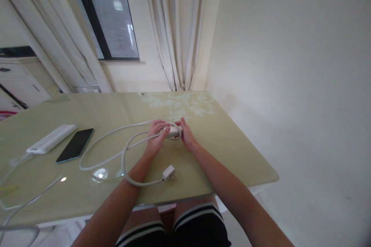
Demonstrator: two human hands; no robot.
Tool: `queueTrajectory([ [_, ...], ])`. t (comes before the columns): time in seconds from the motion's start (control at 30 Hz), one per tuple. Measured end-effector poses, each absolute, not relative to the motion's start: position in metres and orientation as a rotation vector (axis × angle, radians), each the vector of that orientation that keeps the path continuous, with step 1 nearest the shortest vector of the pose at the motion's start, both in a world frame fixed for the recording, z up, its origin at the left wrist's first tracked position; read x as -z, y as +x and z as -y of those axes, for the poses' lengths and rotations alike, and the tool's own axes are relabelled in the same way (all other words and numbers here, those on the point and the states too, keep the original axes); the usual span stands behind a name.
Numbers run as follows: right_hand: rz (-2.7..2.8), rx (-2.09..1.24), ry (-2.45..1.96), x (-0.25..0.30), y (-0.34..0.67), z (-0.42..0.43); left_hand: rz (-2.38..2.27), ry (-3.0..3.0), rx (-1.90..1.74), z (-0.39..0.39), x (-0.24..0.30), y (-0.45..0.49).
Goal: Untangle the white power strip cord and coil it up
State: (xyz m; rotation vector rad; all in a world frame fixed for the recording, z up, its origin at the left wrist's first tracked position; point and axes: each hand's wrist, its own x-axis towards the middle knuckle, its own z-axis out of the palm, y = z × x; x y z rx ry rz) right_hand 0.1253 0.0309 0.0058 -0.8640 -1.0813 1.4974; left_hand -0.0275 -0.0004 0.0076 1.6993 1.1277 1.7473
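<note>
Cream curtains [181,23] flank a dark-framed window [108,15], and a plain pale wall [290,69] runs down the right of a glossy, yellow-green table [228,154] with a white leafy pattern [185,105] near its far edge. Any lettering on the things here is too small or blurred to read.

Above the table's near part, between the two hands, is a white block [174,132]. The left hand [155,136] grips its left end, thumb on top; the right hand [187,135] has its fingers around the right end, partly out of sight behind it. Between them they cover both ends of the block, so its full shape cannot be told. A white cord [100,143] loops around it, sweeps left over the table, and crosses the left forearm to a plug [169,172] with its prongs showing, near the front edge.

Further left lie a phone [75,145], its screen dark, and beside it a white bar [52,139]. Wires [40,193] at lower left run out of frame, and a cabinet [24,81] is cut off at the left edge.
</note>
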Motion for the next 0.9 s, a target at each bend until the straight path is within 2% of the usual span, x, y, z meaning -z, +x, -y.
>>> queueTrajectory([
  [0.17,1.141,-1.607,-0.72,-0.018,0.13,-0.021,-1.048,1.963,-1.491,0.001,-0.003,-0.027],
  [0.4,1.524,-1.202,-0.907,-0.026,0.148,-0.03,-1.113,1.903,-1.447,-0.012,0.006,-0.029],
  [0.6,1.053,-1.168,-1.123,-0.015,0.169,-0.058,-1.012,1.762,-1.339,0.0,-0.014,-0.033],
  [0.77,0.533,-1.025,-1.069,-0.011,0.202,-0.079,-0.766,1.603,-0.847,0.015,-0.033,-0.041],
  [0.83,0.402,-0.92,-1.075,-0.011,0.219,-0.086,-0.822,1.532,-0.731,0.014,-0.032,-0.045],
  [0.9,0.341,-0.841,-1.084,-0.01,0.235,-0.091,-0.96,1.423,-0.781,0.009,-0.026,-0.05],
])
